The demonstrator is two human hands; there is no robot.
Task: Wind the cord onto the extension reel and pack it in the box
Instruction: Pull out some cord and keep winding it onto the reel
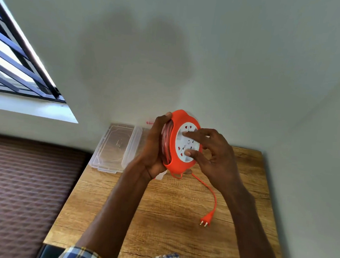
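An orange extension reel [175,163] with a white socket face is held upright above the wooden table [169,219]. My left hand [153,148] grips its rim and back from the left. My right hand [213,152] presses fingertips and thumb on the white socket face. Most of the orange cord is wound inside the reel. A short loose length of cord [214,194] hangs from the bottom and curves down to the two-pin plug [206,219] lying on the table. A clear plastic box [131,146] and its clear lid [111,147] lie behind my left hand.
The table stands against a pale wall, in a corner on the right. A window with dark bars [14,63] is on the left. A brown patterned surface [24,189] lies left of the table. A small pink item [149,122] sits by the wall behind the box.
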